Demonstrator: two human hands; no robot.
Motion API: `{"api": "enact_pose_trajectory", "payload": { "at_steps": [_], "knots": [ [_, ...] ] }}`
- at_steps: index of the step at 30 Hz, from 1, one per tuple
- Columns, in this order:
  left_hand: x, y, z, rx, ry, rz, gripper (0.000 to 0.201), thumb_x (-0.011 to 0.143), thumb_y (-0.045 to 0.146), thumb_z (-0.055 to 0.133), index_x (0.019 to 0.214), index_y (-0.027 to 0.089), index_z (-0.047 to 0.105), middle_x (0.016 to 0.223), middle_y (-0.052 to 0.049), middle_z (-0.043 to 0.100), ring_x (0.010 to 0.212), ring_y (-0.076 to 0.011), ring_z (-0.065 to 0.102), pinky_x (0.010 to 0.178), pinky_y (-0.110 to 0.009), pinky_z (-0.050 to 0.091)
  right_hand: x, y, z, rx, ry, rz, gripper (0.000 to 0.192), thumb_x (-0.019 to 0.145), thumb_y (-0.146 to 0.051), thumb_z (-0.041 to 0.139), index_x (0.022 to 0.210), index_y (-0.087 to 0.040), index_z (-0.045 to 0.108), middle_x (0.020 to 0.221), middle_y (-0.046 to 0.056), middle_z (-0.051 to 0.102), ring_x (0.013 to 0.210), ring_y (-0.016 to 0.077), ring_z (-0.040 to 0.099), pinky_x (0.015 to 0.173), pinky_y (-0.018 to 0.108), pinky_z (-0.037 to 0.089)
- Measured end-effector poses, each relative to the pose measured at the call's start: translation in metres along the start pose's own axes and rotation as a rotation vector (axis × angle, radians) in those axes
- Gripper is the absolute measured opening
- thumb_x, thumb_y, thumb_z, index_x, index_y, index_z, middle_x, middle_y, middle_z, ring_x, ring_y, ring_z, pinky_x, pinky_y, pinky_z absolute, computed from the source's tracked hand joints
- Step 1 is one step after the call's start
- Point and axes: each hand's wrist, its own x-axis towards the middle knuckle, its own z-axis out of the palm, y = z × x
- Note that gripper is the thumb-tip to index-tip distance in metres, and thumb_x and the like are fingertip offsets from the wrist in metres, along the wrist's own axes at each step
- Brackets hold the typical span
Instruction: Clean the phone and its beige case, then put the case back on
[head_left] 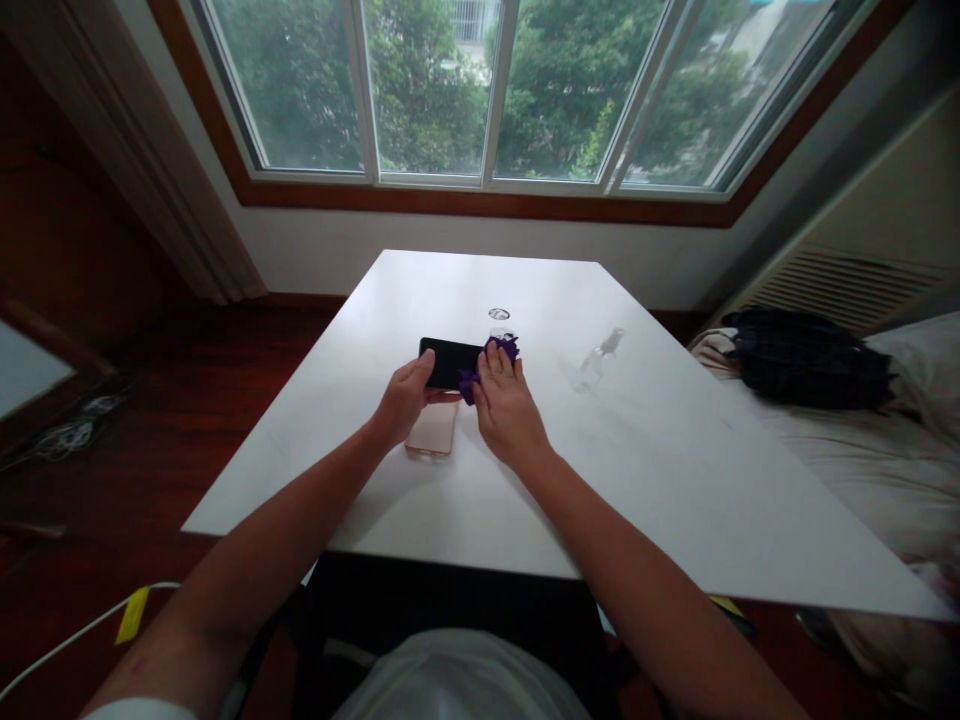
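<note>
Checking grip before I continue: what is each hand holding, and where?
Left hand steadies the black phone at its near-left edge; right hand presses the purple cloth onto it.

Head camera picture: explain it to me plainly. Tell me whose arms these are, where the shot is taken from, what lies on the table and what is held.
There is no machine here. A person wears a camera on the head, looking forward and down, so the two bare arms are their own. The left hand steadies a black phone on the white table. The right hand presses a purple cloth onto the phone's right end. A pinkish phone case lies just below the left hand. A clear spray bottle lies on its side to the right, and a small clear container sits behind the phone. Windows with trees behind them fill the top of the picture.
</note>
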Motion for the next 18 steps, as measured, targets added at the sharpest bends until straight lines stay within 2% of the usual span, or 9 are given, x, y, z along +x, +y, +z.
{"api": "enact_pose_trajectory", "payload": {
  "at_steps": [4, 10, 13, 18],
  "knots": [
    [-0.005, 0.001, 0.006, 0.028, -0.056, -0.030, 0.057, 0.086, 0.057, 0.068, 0.115, 0.007, 0.064, 0.105, -0.014, 0.068, 0.087, -0.0195, 0.067, 0.074, -0.035, 0.060, 0.000, 0.003, 0.003, -0.007, -0.004, 0.018, 0.057, 0.106, -0.029, 0.029, 0.152, 0.005, 0.036, 0.162, 0.019, 0.016, 0.153, 0.0303, 0.016, 0.126, 0.055, 0.013],
    [-0.008, -0.003, 0.007, 0.034, -0.054, -0.030, 0.046, 0.085, 0.054, 0.070, 0.103, 0.011, 0.065, 0.086, -0.005, 0.066, 0.078, -0.0118, 0.062, 0.070, -0.021, 0.053, -0.001, -0.026, -0.006, 0.034, -0.066, -0.207, 0.054, 0.106, -0.028, 0.031, 0.156, -0.005, 0.034, 0.163, 0.012, 0.017, 0.154, 0.0253, 0.012, 0.127, 0.055, 0.008],
    [-0.006, 0.000, 0.002, -0.014, -0.016, -0.013, 0.048, 0.086, 0.054, 0.069, 0.107, 0.011, 0.065, 0.093, -0.007, 0.068, 0.079, -0.0131, 0.064, 0.068, -0.023, 0.055, 0.000, -0.021, -0.008, 0.011, -0.033, -0.156, 0.054, 0.106, -0.028, 0.031, 0.157, -0.009, 0.033, 0.162, 0.011, 0.020, 0.153, 0.0248, 0.016, 0.126, 0.057, 0.005],
    [-0.003, 0.007, -0.002, -0.045, -0.064, 0.040, 0.056, 0.090, 0.054, 0.065, 0.122, 0.009, 0.062, 0.110, -0.015, 0.068, 0.095, -0.0222, 0.069, 0.081, -0.037, 0.060, 0.001, 0.015, -0.004, -0.020, 0.031, 0.038, 0.056, 0.107, -0.030, 0.027, 0.158, -0.007, 0.028, 0.163, 0.014, 0.016, 0.153, 0.0299, 0.015, 0.123, 0.062, 0.006]
  ]
}}
